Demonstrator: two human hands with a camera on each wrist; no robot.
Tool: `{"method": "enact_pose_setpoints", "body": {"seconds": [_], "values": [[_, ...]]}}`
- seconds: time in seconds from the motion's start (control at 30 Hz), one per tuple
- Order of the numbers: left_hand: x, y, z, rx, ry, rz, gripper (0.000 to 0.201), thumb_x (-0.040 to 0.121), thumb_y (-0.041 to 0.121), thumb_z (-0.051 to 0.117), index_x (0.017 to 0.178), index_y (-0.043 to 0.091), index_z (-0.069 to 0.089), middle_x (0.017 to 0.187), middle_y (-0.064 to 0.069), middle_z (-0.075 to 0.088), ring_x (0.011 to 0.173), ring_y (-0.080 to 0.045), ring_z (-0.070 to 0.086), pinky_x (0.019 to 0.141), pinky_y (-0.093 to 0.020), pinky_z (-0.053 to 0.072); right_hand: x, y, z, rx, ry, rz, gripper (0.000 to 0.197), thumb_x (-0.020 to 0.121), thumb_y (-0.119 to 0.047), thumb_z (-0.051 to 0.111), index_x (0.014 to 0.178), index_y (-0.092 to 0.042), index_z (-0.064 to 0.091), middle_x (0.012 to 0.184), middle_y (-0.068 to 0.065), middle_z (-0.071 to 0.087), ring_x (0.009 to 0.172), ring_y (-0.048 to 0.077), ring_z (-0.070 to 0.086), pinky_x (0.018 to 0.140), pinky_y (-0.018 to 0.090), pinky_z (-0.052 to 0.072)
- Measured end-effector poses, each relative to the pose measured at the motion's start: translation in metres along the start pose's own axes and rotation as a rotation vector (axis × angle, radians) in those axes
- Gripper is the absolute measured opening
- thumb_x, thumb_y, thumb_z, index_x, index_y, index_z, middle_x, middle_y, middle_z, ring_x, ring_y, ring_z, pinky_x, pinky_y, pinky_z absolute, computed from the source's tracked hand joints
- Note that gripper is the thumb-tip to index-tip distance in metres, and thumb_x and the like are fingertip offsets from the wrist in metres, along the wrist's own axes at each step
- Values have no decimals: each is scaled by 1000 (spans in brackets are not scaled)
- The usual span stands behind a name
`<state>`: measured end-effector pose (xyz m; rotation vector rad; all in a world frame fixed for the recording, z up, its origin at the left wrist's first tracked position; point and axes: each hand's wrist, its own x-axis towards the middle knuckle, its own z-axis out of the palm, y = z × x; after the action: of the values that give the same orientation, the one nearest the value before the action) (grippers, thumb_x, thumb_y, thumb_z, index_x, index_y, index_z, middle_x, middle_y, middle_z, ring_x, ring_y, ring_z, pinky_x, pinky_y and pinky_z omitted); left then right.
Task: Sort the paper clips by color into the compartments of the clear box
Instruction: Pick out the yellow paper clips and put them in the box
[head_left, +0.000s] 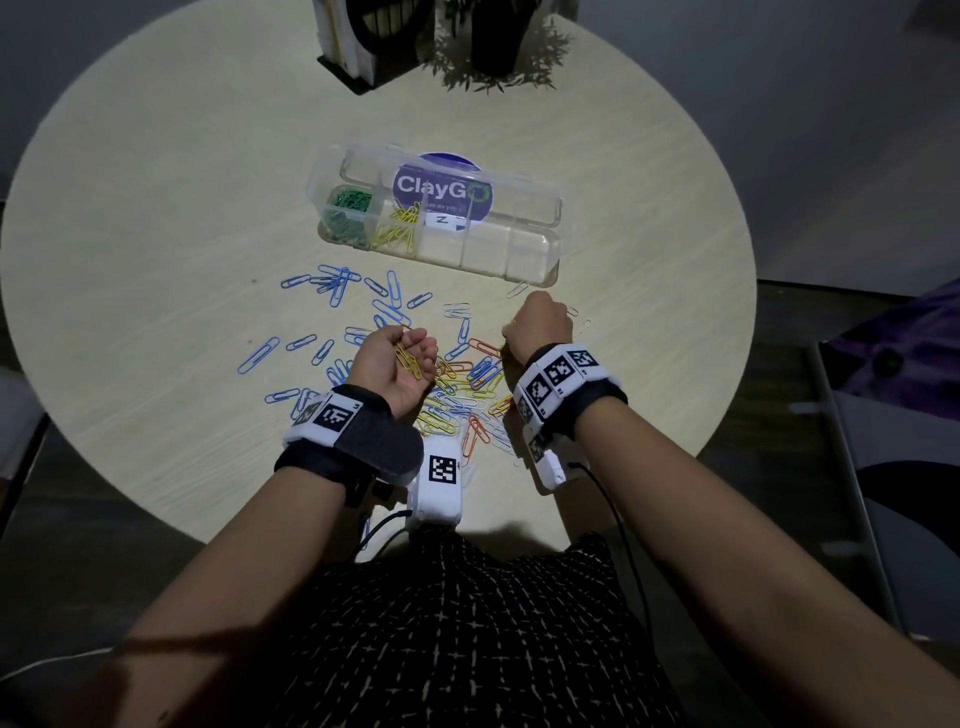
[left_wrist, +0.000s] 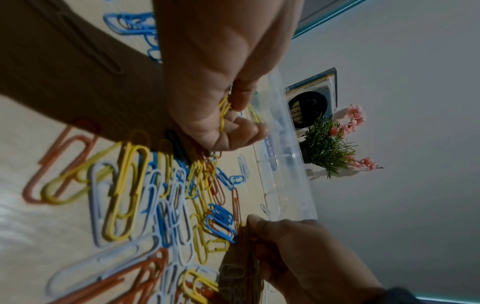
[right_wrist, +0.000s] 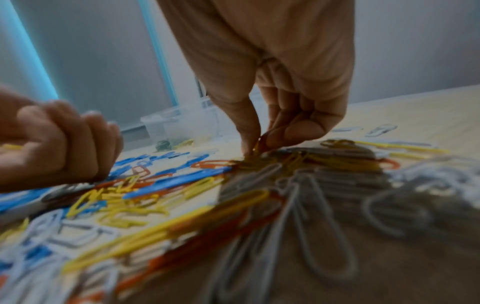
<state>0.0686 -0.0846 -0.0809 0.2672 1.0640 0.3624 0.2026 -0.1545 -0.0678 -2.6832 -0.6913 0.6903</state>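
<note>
The clear box (head_left: 535, 249) lies open at the table's middle, with green clips (head_left: 349, 207) in its leftmost compartment and yellow clips (head_left: 399, 228) in the one beside it. A mixed pile of blue, yellow, orange and white clips (head_left: 462, 392) spreads in front of it. My left hand (head_left: 415, 347) is turned palm up over the pile, its fingers curled round a few yellow clips (left_wrist: 223, 115). My right hand (right_wrist: 257, 146) reaches down onto the pile's right side, where thumb and forefinger pinch one clip that looks yellow in shadow.
Loose blue clips (head_left: 337, 280) lie scattered to the left and a few white ones (head_left: 457, 310) near the box front. A book holder (head_left: 353, 47) and a potted plant (head_left: 493, 47) stand at the table's far edge. A chair (head_left: 883, 441) stands at the right.
</note>
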Motion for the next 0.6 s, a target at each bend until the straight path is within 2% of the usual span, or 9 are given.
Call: {"method": "enact_pose_setpoints", "body": {"seconds": [0.1,0.23,0.3,0.37,0.4,0.47,0.53,0.57,0.6], "values": [[-3,3,-1,-34,6,16,40,102,20,29,71,6,51,40,-4,60,31,-11,58,38,-8,43,-2,0,0,-48,-17,-21,21,90,-2,46,106,7,56,119,26,57,111,40,54,84,37,45],[-6,5,-1,-60,7,22,40,102,21,29,73,6,51,42,-4,62,33,-11,60,39,-10,46,-7,3,0,-174,-63,-146,21,88,-2,48,107,6,56,118,25,58,113,38,53,87,38,43],[-7,5,-2,-64,-2,21,39,102,21,29,74,6,51,42,-5,63,34,-12,62,40,-10,47,-7,6,-3,-136,-79,-150,20,88,-3,49,105,3,57,116,24,60,110,37,54,86,37,44],[-8,3,-1,-60,-27,17,40,102,21,28,75,4,52,45,-7,65,37,-13,64,42,-13,49,-7,5,-9,-27,-55,-137,11,88,-6,50,94,-4,58,112,20,63,106,34,56,85,36,45],[-9,1,-1,-54,-46,11,41,102,22,28,77,3,53,47,-9,66,39,-15,65,43,-14,50,-10,3,-13,56,-38,-154,5,87,-6,52,86,-9,56,106,16,64,100,29,56,82,33,45],[-11,-3,4,-38,-87,-8,43,103,23,27,79,-1,55,51,-13,68,47,-20,68,46,-18,53,-18,-5,-20,209,-19,-234,12,85,-7,57,77,-14,54,86,8,61,80,19,53,71,22,44],[-14,-9,9,-17,-113,-24,46,103,26,25,81,-3,55,58,-18,68,64,-25,66,54,-22,55,-31,-14,-25,349,-85,-329,6,84,-6,63,79,-10,62,71,3,57,62,11,50,56,14,42],[-15,-11,12,-12,-119,-32,47,104,27,25,81,-3,55,60,-19,67,69,-25,62,58,-25,54,-36,-17,-27,401,-121,-366,2,83,-7,65,80,-6,65,68,3,57,58,8,49,53,13,40],[-16,-14,14,-9,-123,-40,48,104,28,25,80,-2,55,57,-19,66,68,-24,61,56,-24,53,-37,-18,-29,437,-130,-391,6,81,-8,67,82,-2,67,68,5,57,57,7,49,55,14,40]]}}
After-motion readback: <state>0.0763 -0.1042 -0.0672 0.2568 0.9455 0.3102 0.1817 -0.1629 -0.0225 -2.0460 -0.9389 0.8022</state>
